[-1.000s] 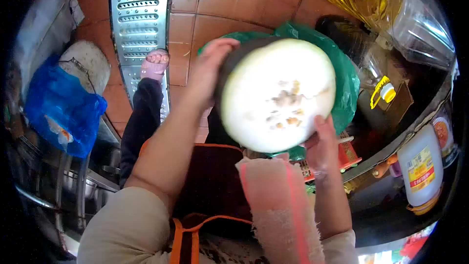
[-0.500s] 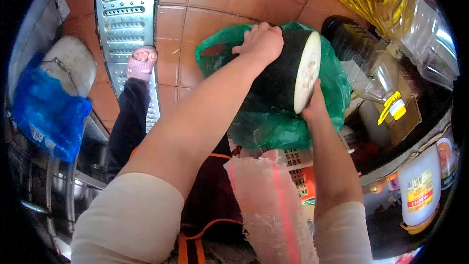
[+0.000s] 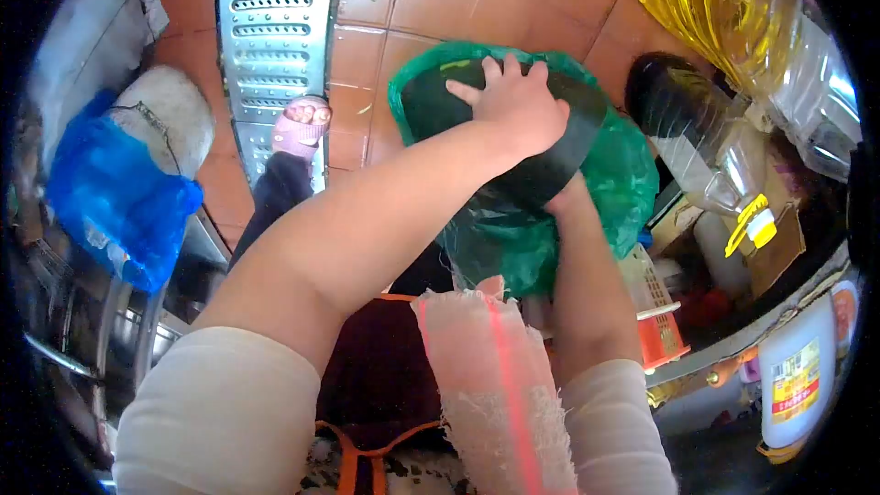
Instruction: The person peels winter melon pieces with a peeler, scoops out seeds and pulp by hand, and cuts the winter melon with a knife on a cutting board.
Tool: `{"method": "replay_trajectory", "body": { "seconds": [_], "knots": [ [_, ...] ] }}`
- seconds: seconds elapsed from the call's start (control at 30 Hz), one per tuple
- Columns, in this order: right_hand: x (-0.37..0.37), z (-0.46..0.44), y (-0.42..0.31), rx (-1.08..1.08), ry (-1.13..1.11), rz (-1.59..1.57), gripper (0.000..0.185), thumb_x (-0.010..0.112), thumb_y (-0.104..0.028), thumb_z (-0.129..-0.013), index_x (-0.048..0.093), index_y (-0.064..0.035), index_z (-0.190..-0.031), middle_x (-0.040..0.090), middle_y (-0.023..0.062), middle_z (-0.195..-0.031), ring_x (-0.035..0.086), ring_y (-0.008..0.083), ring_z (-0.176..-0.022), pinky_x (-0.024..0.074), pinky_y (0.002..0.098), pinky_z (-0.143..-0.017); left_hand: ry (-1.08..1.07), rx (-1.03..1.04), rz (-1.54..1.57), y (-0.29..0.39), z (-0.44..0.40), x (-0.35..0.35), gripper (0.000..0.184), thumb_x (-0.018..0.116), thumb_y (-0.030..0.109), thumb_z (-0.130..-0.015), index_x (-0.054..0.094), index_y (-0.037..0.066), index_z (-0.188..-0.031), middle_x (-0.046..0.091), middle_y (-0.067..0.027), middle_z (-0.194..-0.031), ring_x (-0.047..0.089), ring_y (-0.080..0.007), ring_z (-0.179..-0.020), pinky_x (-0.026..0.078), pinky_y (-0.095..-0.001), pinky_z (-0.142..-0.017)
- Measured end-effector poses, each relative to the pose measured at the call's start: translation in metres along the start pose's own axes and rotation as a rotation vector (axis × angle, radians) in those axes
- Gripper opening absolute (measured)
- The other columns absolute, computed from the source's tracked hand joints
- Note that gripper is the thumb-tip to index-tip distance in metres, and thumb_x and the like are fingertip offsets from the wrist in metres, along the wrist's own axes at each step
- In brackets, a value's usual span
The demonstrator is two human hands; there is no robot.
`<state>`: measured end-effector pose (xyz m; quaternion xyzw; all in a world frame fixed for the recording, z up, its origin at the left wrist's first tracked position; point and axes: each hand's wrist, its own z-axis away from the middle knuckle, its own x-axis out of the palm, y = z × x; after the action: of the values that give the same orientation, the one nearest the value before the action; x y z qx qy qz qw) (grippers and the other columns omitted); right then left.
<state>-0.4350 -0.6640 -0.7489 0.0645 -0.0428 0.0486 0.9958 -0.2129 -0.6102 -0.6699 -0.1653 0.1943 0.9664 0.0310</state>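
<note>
A large cut winter melon (image 3: 550, 160) with dark green skin sits in the mouth of a green plastic bag (image 3: 628, 170). Its pale cut face is turned out of sight. Across the top of the melon lies my left hand (image 3: 521, 112), open, fingers spread and pressed against the skin. My right hand (image 3: 570, 200) grips the melon's lower near edge; most of its fingers are hidden beneath the melon and the bag.
A metal drain grate (image 3: 275, 46) crosses the tiled floor, with a slippered foot (image 3: 302, 124) on it. Oil bottles (image 3: 697, 0) stand at right, beside a dark bottle (image 3: 678, 105). A blue bag (image 3: 119, 192) lies left, and a woven sack (image 3: 500, 385) is in front of me.
The melon has tipped so its white cut face no longer shows. My left hand has gone from curled at its side to spread on top. The view has shifted slightly.
</note>
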Motion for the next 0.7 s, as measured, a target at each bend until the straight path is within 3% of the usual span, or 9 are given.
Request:
{"method": "replay_trajectory", "body": {
  "seconds": [0.07, 0.13, 0.17, 0.23, 0.3, 0.33, 0.43, 0.57, 0.7],
  "knots": [
    [0.007, 0.023, -0.015, -0.022, 0.224, 0.111, 0.042, 0.050, -0.027, -0.088, 0.047, -0.0028, -0.123, 0.049, 0.0187, -0.122, 0.048, 0.0324, -0.110, 0.0381, 0.0470, -0.094, -0.006, -0.018, 0.133, -0.008, 0.014, -0.004, 0.057, 0.053, 0.030, -0.081, 0.038, 0.010, -0.132, 0.024, -0.0162, -0.143, 0.018, -0.0324, -0.134, 0.015, -0.0694, -0.098],
    [0.016, 0.043, -0.029, -0.100, 0.532, 0.260, 0.048, 0.052, -0.028, -0.087, 0.043, -0.0023, -0.126, 0.044, 0.0216, -0.127, 0.044, 0.0338, -0.114, 0.0364, 0.0466, -0.095, 0.021, 0.029, 0.072, -0.024, 0.024, -0.009, 0.059, 0.055, 0.030, -0.080, 0.038, 0.009, -0.132, 0.023, -0.0165, -0.143, 0.018, -0.0326, -0.134, 0.015, -0.0690, -0.098],
    [0.024, 0.055, -0.035, -0.143, 0.554, 0.319, 0.050, 0.053, -0.029, -0.086, 0.042, -0.0022, -0.127, 0.042, 0.0224, -0.129, 0.043, 0.0341, -0.115, 0.0360, 0.0465, -0.095, 0.036, 0.052, 0.042, -0.033, 0.029, -0.010, 0.060, 0.056, 0.029, -0.079, 0.037, 0.009, -0.132, 0.023, -0.0166, -0.143, 0.018, -0.0326, -0.134, 0.015, -0.0687, -0.098],
    [0.044, 0.083, -0.043, -0.232, 0.595, 0.439, 0.056, 0.054, -0.032, -0.085, 0.039, -0.0020, -0.130, 0.037, 0.0242, -0.132, 0.040, 0.0345, -0.116, 0.0350, 0.0461, -0.095, 0.073, 0.027, 0.164, -0.047, 0.039, -0.015, 0.057, 0.058, 0.026, -0.078, 0.042, 0.007, -0.129, 0.029, -0.0192, -0.140, 0.025, -0.0346, -0.131, 0.019, -0.0581, -0.103],
    [0.051, 0.100, -0.047, -0.326, 0.556, 0.493, 0.054, 0.054, -0.031, -0.085, 0.041, -0.0022, -0.128, 0.041, 0.0211, -0.129, 0.043, 0.0318, -0.113, 0.0361, 0.0450, -0.092, 0.068, 0.019, 0.227, -0.062, 0.046, -0.017, 0.054, 0.058, 0.024, -0.077, 0.044, 0.006, -0.127, 0.033, -0.0202, -0.138, 0.030, -0.0356, -0.128, 0.023, -0.0502, -0.105],
    [0.056, 0.111, -0.047, -0.373, 0.538, 0.520, 0.053, 0.053, -0.031, -0.085, 0.042, -0.0023, -0.128, 0.043, 0.0196, -0.128, 0.044, 0.0305, -0.111, 0.0367, 0.0445, -0.091, 0.146, 0.052, 0.209, -0.069, 0.053, -0.016, 0.052, 0.057, 0.021, -0.077, 0.046, 0.004, -0.125, 0.037, -0.0211, -0.135, 0.037, -0.0367, -0.123, 0.029, -0.0407, -0.103],
    [0.078, 0.147, -0.038, -0.505, 0.535, 0.696, 0.045, 0.055, -0.026, -0.085, 0.048, -0.0028, -0.123, 0.051, 0.0137, -0.121, 0.048, 0.0252, -0.108, 0.0383, 0.0384, -0.089, 0.130, 0.171, 0.308, -0.103, 0.077, -0.027, 0.051, 0.057, 0.021, -0.077, 0.046, 0.003, -0.124, 0.038, -0.0223, -0.134, 0.039, -0.0356, -0.122, 0.034, -0.0385, -0.101],
    [0.098, 0.206, 0.003, -0.620, 0.485, 0.886, 0.035, 0.058, -0.018, -0.084, 0.055, -0.0021, -0.114, 0.059, 0.0083, -0.110, 0.053, 0.0184, -0.100, 0.0409, 0.0294, -0.084, -0.068, -0.063, 0.330, -0.152, 0.166, -0.085, 0.048, 0.056, 0.018, -0.080, 0.045, 0.002, -0.124, 0.053, -0.0219, -0.117, 0.051, -0.0335, -0.110, 0.041, -0.0377, -0.094],
    [0.080, 0.258, 0.051, -0.735, 0.365, 1.079, 0.029, 0.057, -0.015, -0.084, 0.057, 0.0006, -0.109, 0.060, 0.0101, -0.107, 0.055, 0.0177, -0.097, 0.0423, 0.0292, -0.085, 0.071, -0.167, 0.233, -0.233, 0.282, -0.133, 0.039, 0.054, 0.020, -0.082, 0.050, 0.005, -0.118, 0.058, -0.0202, -0.109, 0.056, -0.0332, -0.103, 0.044, -0.0404, -0.088]
  ]
}}
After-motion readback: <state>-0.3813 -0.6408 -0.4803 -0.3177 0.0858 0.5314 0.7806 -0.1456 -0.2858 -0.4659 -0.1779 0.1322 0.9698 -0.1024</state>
